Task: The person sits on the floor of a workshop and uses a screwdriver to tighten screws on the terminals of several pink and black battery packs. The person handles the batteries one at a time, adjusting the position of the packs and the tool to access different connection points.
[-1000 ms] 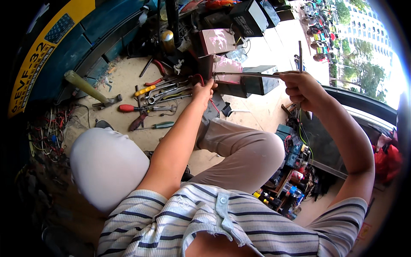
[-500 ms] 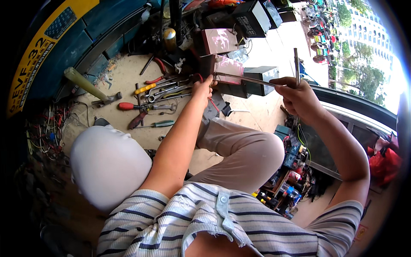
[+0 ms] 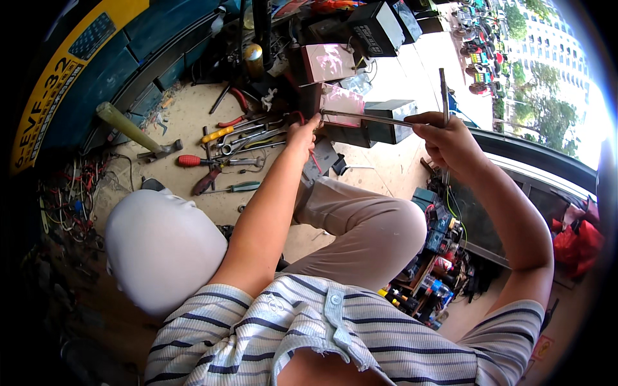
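Fingers of both hands pinch one long T-handled metal rod.

Right hand [image 3: 450,138] is closed around the T-handled rod [image 3: 380,119] at its crossbar end, which has swung from level to upright over the last second, so the tool is evidently being turned. Left hand [image 3: 302,132] pinches the far tip against the dark battery box [image 3: 351,116]. Beyond lie a red-handled screwdriver [image 3: 193,161], wrenches [image 3: 251,138] and a hammer [image 3: 132,132] on the floor. What the tip engages is hidden behind the left fingers.
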